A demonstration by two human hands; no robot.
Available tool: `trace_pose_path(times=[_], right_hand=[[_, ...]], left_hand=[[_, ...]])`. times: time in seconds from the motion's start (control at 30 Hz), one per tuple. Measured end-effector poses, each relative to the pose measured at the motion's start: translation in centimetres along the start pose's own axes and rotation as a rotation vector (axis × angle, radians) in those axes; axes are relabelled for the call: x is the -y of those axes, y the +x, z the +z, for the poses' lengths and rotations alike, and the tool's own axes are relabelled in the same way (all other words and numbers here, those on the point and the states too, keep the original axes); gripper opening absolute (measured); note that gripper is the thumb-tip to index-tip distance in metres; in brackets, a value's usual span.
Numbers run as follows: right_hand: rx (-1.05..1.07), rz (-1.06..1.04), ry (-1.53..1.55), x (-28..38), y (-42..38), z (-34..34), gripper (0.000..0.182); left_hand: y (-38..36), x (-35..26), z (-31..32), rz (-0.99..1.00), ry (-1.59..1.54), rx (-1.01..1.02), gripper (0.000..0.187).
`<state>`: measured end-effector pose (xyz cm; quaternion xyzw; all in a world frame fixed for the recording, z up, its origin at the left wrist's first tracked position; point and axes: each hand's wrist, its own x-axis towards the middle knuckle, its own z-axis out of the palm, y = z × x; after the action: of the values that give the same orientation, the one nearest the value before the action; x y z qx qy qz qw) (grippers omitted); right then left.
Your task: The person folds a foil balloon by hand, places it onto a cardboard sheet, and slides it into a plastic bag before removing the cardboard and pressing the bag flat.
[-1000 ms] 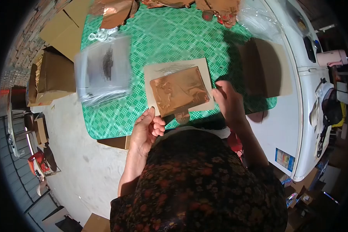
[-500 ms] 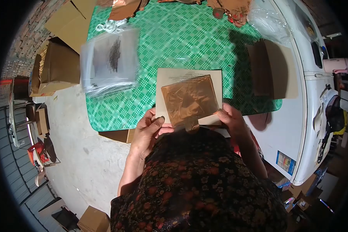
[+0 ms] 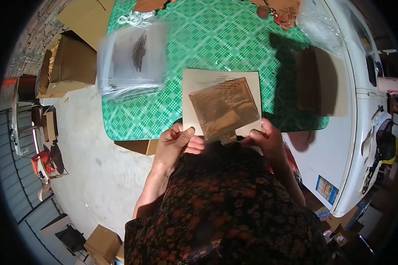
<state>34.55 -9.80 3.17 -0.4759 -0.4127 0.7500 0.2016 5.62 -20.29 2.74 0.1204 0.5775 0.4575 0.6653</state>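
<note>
My left hand (image 3: 173, 143) pinches the lower left edge of a beige card sheet (image 3: 191, 106) between thumb and fingers. At the lower right edge, my right hand (image 3: 266, 138) grips the same sheet, thumb on top. Faint small print shows near the sheet's upper part. On the card lies a square copper-brown packet (image 3: 225, 106) with a wrinkled, shiny surface, turned at an angle. A narrow tab (image 3: 228, 138) sticks out from the packet's bottom edge, towards my body. The sheet is held by the near edge of the green checked table (image 3: 199, 48).
A stack of clear plastic bags (image 3: 132, 59) lies on the table's left. To the right are a brown cardboard piece (image 3: 323, 81) and crumpled clear plastic (image 3: 320, 28). Copper-brown pieces (image 3: 283, 11) lie at the back. An open carton (image 3: 73, 62) stands at left, a white van-like body (image 3: 362, 132) at right.
The sheet looks slightly larger and more raised towards the camera, and the packet has turned a little on it. Both hands keep their grip. The whole view has shifted slightly.
</note>
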Motion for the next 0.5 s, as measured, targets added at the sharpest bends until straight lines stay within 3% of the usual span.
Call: trace_pose_path(times=[0.23, 0.5], right_hand=[[-0.139, 0.048, 0.070, -0.6, -0.4, 0.6, 0.024], [-0.115, -0.007, -0.023, -0.7, -0.9, 0.2, 0.030]], left_hand=[[-0.6, -1.0, 2.2, 0.149, -0.053, -0.023, 0.034], [-0.1, 0.0, 0.6, 0.091, -0.095, 0.022, 0.018]])
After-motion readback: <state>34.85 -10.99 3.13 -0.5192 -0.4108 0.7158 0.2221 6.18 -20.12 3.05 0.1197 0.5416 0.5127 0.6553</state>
